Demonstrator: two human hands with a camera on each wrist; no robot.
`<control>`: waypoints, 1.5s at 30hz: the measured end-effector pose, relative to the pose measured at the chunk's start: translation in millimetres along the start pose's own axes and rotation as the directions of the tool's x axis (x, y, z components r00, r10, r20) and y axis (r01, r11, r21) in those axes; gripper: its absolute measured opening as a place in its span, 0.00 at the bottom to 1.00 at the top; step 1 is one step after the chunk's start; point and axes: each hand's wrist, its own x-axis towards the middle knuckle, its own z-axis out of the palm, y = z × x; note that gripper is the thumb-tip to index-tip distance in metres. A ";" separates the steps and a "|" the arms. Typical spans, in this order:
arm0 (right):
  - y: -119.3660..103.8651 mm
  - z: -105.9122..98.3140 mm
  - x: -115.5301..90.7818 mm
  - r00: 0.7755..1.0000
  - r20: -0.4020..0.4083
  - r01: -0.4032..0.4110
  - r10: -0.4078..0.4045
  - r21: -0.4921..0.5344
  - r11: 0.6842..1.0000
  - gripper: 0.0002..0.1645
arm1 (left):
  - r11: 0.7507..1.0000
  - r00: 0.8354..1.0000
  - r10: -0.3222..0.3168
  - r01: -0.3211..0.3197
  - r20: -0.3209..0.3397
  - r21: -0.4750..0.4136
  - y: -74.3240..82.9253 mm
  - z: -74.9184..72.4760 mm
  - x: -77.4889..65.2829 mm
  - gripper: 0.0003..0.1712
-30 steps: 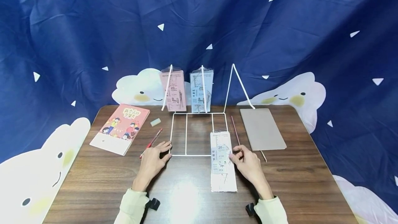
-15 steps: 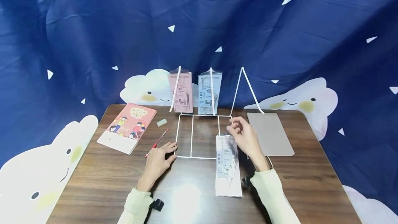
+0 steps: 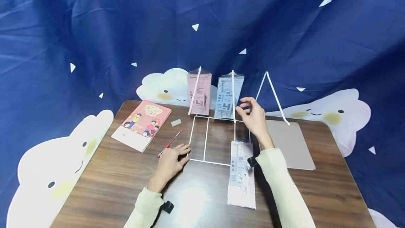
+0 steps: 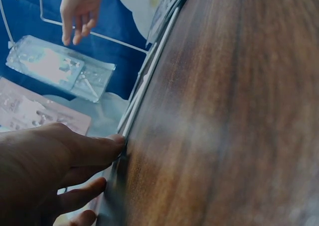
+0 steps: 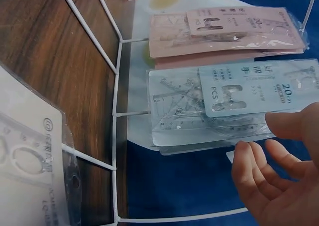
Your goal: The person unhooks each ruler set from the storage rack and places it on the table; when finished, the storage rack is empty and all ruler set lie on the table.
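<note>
My left hand (image 3: 172, 161) lies at the near left corner of the white wire rack (image 3: 206, 138), thumb and fingers spread and touching its base. A blue ruler set in a clear sleeve (image 3: 225, 96) hangs from the rack's middle hook, a pink ruler set (image 3: 204, 96) from the left one. My right hand (image 3: 254, 117) is at the blue set's right edge, fingers loosely bent; the right wrist view shows a gap between thumb and fingers (image 5: 249, 171). A white ruler set (image 3: 240, 175) lies flat over the rack's near right corner.
The rack's right hook (image 3: 277, 97) holds nothing. A pink picture-cover book (image 3: 142, 124), an eraser (image 3: 175, 122) and a red pen (image 3: 169, 143) lie on the left. A grey notebook (image 3: 291, 147) lies on the right, partly behind my right arm.
My right hand has left the white set's right side and moved up and away to the blue set. The left hand stays on the rack. The head view has turned left.
</note>
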 end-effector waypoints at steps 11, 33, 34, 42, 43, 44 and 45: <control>1.4 9.0 15.6 1.000 0.024 -0.003 0.004 -0.017 1.000 0.17 | 1.000 1.000 0.004 -0.004 0.002 -0.028 2.0 0.8 1.1 0.22; -10.9 3.7 -2.5 0.999 -0.010 0.039 -0.039 0.026 0.999 0.05 | 0.999 1.000 -0.007 0.007 0.000 -0.032 -0.4 0.7 1.4 0.22; -12.0 2.5 -5.1 0.999 -0.009 0.048 -0.048 0.028 0.998 0.05 | 0.999 1.000 -0.011 0.011 0.003 -0.031 -0.3 0.7 1.2 0.22; -20.3 -7.1 -27.0 0.998 -0.006 0.070 -0.069 0.014 0.997 0.05 | 1.000 1.000 0.018 -0.018 -0.025 -0.010 -0.9 2.9 0.0 0.22; -21.9 -8.1 -29.3 0.998 -0.005 0.069 -0.069 0.013 0.998 0.05 | 1.000 0.999 0.018 -0.018 -0.027 -0.010 -1.3 3.3 0.0 0.22; -23.1 -9.0 -31.5 0.998 -0.004 0.070 -0.070 0.012 0.997 0.05 | 1.000 0.999 0.019 -0.020 -0.028 -0.009 -1.6 3.8 -0.1 0.22; -24.5 -9.8 -33.6 0.998 -0.001 0.067 -0.067 0.013 0.998 0.05 | 1.000 0.999 0.019 -0.020 -0.028 -0.011 -1.7 4.0 -0.2 0.22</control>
